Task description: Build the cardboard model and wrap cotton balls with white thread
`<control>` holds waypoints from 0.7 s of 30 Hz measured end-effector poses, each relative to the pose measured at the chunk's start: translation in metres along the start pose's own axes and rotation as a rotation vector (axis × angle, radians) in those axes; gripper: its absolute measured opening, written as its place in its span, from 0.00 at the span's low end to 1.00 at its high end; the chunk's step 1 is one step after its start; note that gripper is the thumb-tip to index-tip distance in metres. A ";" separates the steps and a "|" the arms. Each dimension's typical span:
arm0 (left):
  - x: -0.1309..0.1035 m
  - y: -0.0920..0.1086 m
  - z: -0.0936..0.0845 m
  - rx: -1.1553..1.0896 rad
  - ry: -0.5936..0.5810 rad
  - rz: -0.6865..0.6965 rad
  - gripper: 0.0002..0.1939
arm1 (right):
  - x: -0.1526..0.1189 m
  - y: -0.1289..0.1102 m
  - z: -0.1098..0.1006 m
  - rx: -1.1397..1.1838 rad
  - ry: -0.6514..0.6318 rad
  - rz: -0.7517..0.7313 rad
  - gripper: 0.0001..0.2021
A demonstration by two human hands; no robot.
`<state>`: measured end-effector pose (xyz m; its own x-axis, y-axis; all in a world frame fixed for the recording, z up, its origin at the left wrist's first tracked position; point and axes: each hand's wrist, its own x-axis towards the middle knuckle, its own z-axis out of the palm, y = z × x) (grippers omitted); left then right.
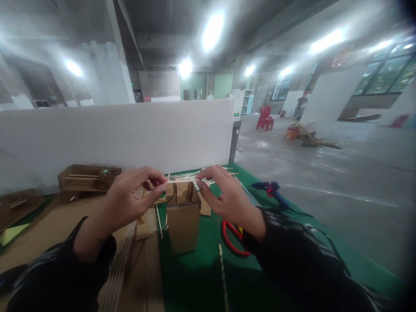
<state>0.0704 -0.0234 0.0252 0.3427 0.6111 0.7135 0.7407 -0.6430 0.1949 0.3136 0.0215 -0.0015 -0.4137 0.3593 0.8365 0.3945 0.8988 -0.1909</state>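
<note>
A short pale wooden stick (182, 181) is stretched level between my two hands, just above the open top of a cardboard box (183, 227). My left hand (131, 195) pinches its left end between thumb and fingertips. On the other side, my right hand (225, 195) pinches the right end near the box's top right corner. The box stands upright on the green table (191, 277), with cardboard dividers visible inside. Whether the stick touches the box is hard to tell. Loose pale sticks (186, 176) lie behind the box.
Red-handled scissors (232, 247) and a patterned pencil (222, 268) lie right of the box. A blue glue gun (271, 190) rests near the right edge, its cable trailing. Cardboard sheets with long sticks (118, 268) cover the left side. A cardboard tray (78, 177) stands by the white partition (130, 134).
</note>
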 end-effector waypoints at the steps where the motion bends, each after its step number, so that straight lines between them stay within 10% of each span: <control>1: 0.000 0.000 0.000 0.001 -0.001 -0.006 0.04 | 0.000 0.000 0.000 0.003 0.001 -0.001 0.05; 21: 0.000 -0.001 -0.001 0.023 -0.019 -0.029 0.05 | 0.000 0.002 0.001 0.019 -0.010 -0.011 0.04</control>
<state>0.0698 -0.0231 0.0258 0.3320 0.6377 0.6950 0.7632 -0.6146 0.1995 0.3136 0.0231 -0.0025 -0.4262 0.3522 0.8332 0.3744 0.9072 -0.1920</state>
